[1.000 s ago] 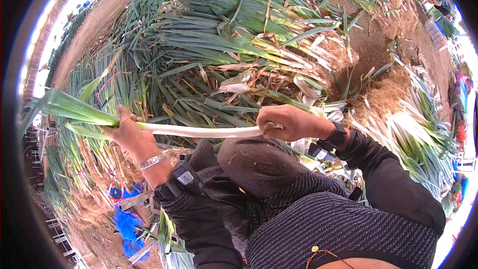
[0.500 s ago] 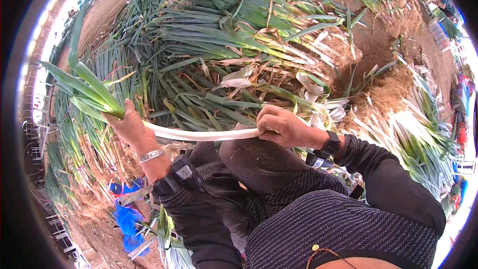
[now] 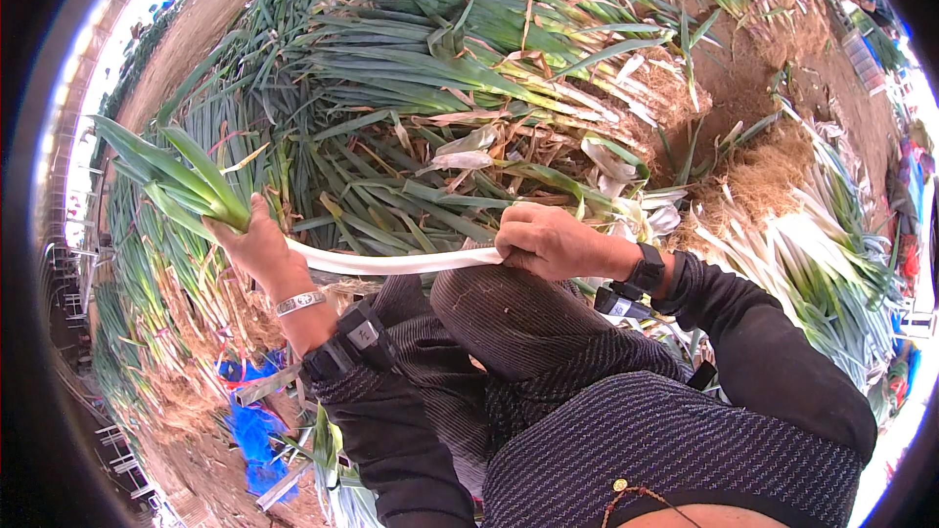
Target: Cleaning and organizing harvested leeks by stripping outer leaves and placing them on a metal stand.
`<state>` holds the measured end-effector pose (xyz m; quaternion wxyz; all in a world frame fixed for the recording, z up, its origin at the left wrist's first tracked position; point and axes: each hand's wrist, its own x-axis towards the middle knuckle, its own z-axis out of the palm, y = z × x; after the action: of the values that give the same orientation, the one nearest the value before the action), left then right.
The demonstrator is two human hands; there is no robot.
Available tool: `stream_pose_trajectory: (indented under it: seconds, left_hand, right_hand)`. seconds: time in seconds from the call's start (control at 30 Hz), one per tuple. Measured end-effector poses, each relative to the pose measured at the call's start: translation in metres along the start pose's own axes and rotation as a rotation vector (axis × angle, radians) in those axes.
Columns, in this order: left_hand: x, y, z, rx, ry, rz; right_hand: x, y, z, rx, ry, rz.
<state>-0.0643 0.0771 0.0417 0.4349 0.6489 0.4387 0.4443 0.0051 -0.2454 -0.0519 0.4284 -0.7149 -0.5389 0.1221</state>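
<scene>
A long green onion stretches across my lap, its bare white stalk bowed slightly between my two hands. My left hand is closed round it where the white meets the green leaves, which fan out up and to the left. At the other end, my right hand pinches the stalk's tip with curled fingers. Those fingers cover the root end, so I cannot see it. Just beyond my hands lie loose leaves and dry peeled skins.
A big heap of unpeeled green onions lies ahead, roots toward the right. White-stalked onions are piled at the right. More bundles stand at the left, near blue plastic. Brown soil shows between piles.
My right hand has shifted slightly left along with the stalk's end. The tall leaf that stood up at the far left no longer shows upright. My left hand keeps its grip.
</scene>
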Motion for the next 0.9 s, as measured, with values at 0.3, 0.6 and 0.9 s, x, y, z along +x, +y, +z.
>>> stream_pose_trajectory:
  seconds: [0.3, 0.6, 0.9]
  left_hand:
    - [0.019, -0.017, -0.011, -0.099, 0.062, -0.100]
    - [0.015, -0.011, -0.009, -0.142, -0.023, -0.113]
    - [-0.003, 0.009, -0.002, -0.273, -0.066, -0.089]
  right_hand:
    - [-0.023, 0.004, -0.018, 0.182, 0.120, -0.133]
    - [-0.049, 0.068, -0.047, 0.448, 0.279, 0.506]
    - [-0.013, 0.015, -0.016, 0.270, -0.036, 0.095]
